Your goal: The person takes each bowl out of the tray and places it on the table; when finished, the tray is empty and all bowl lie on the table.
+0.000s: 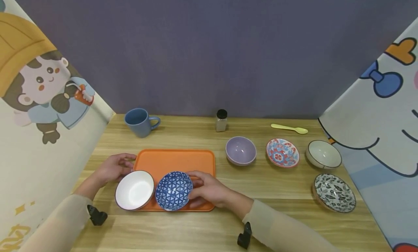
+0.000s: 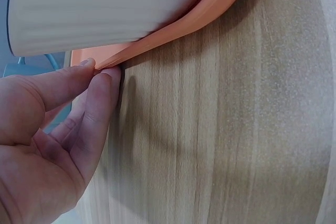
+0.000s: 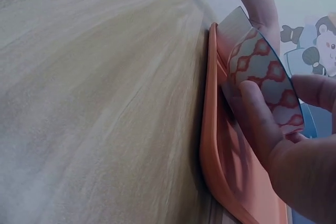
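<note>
An orange tray lies on the wooden table. On its front left part stands a white bowl with a dark rim. My left hand is beside that bowl, its thumb and fingertips pinching the tray's edge in the left wrist view. My right hand grips the right side of a bowl with a blue triangle pattern inside, over the tray's front middle. Red markings cover this bowl's outer wall in the right wrist view, where it tilts close over the tray.
A blue mug and a black-capped jar stand at the back. To the right are a purple bowl, a red-and-blue patterned dish, a yellow spoon, a pale bowl and a leaf-patterned bowl. Walls enclose the table's back and sides.
</note>
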The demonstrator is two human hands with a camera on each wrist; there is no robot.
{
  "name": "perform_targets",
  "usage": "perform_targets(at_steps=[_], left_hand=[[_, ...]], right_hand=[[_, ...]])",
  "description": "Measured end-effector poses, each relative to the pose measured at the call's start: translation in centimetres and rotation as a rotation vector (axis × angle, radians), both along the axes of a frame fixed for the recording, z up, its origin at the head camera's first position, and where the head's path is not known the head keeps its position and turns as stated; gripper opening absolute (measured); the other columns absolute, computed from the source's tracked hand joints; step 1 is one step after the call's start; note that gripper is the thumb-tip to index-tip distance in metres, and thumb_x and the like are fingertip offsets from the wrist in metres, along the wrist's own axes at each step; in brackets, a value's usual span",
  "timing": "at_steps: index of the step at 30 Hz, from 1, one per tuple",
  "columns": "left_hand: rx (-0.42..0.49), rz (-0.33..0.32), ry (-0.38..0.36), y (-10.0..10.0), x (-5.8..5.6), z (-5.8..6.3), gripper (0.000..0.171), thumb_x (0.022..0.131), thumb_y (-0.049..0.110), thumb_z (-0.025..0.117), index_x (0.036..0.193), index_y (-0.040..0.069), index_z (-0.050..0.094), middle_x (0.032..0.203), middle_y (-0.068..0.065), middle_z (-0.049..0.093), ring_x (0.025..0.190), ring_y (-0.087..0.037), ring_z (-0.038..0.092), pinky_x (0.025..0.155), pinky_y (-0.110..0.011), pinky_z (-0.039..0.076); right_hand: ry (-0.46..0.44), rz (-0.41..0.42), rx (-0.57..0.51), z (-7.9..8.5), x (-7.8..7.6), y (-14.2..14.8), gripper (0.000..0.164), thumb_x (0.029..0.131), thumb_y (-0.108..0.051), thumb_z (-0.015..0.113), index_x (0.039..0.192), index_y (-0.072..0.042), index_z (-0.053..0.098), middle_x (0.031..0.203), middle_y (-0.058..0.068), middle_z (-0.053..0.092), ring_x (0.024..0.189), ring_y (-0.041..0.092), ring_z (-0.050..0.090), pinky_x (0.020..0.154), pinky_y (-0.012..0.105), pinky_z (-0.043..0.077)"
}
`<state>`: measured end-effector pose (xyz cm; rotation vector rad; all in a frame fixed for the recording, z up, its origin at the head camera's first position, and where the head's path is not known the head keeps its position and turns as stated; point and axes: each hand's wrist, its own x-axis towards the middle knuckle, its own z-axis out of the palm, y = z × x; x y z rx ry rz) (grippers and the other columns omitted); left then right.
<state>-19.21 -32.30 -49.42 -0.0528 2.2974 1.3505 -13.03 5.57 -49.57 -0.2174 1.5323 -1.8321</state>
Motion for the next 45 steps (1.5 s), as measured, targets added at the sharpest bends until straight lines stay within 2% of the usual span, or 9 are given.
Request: perform_targets(at_steps=[11, 18, 26, 32, 39, 45], left_hand=[[0.005, -0.011, 0.021, -0.2, 0.0, -0.2, 0.053, 0.091, 0.000, 0.059, 0.141, 0.000, 0.041, 0.108, -0.021, 0.060, 0.077, -0.021, 0.064, 0.055, -0.035, 0.053], [-0.010, -0.027, 0.032, -0.1, 0.1, 0.3, 0.053, 0.090, -0.003, 0.058, 0.140, -0.002, 0.041, 0.106, -0.021, 0.059, 0.077, -0.022, 0.063, 0.056, -0.034, 0.053], [-0.080, -0.053, 0.081, 0.0, 0.1, 0.4, 0.051, 0.090, 0.000, 0.059, 0.138, -0.002, 0.044, 0.104, -0.020, 0.062, 0.075, -0.020, 0.062, 0.057, -0.032, 0.053], [-0.096, -0.068, 0.099, 0.0, 0.1, 0.1, 0.049, 0.091, 0.001, 0.059, 0.138, -0.002, 0.045, 0.103, -0.019, 0.063, 0.073, -0.020, 0.062, 0.057, -0.032, 0.053], [-0.121, -0.082, 0.115, -0.1, 0.0, 0.1, 0.050, 0.091, 0.003, 0.060, 0.138, -0.002, 0.045, 0.103, -0.018, 0.063, 0.075, -0.021, 0.062, 0.058, -0.032, 0.052], [-0.107, -0.078, 0.118, -0.1, 0.4, 0.0, 0.050, 0.090, 0.001, 0.060, 0.138, -0.003, 0.045, 0.100, -0.017, 0.063, 0.073, -0.020, 0.061, 0.056, -0.032, 0.052]], right_hand=[[-0.052, -0.053, -0.002, 0.2, 0.2, 1.6, 0.073, 0.075, 0.006, 0.067, 0.141, -0.014, 0.046, 0.123, 0.028, 0.057, 0.092, 0.038, 0.068, 0.068, 0.049, 0.056], [-0.060, -0.107, -0.001, 0.6, 0.2, 3.1, 0.071, 0.074, 0.004, 0.066, 0.140, -0.015, 0.048, 0.124, 0.026, 0.057, 0.091, 0.036, 0.068, 0.069, 0.049, 0.056], [-0.066, -0.130, -0.005, 2.2, 0.0, 5.2, 0.071, 0.077, 0.002, 0.065, 0.142, -0.018, 0.045, 0.126, 0.026, 0.055, 0.094, 0.035, 0.068, 0.074, 0.050, 0.056], [-0.035, -0.152, -0.037, 3.5, 0.2, 7.4, 0.072, 0.080, 0.003, 0.061, 0.146, -0.013, 0.038, 0.128, 0.028, 0.052, 0.096, 0.034, 0.067, 0.076, 0.050, 0.055], [0.010, -0.182, -0.054, 4.8, 0.5, 10.7, 0.071, 0.084, 0.003, 0.058, 0.149, -0.009, 0.031, 0.134, 0.031, 0.046, 0.100, 0.035, 0.066, 0.080, 0.051, 0.054], [0.040, -0.210, -0.034, 5.7, 1.3, 14.1, 0.071, 0.086, 0.001, 0.056, 0.150, -0.009, 0.026, 0.135, 0.030, 0.043, 0.101, 0.034, 0.066, 0.083, 0.053, 0.052]])
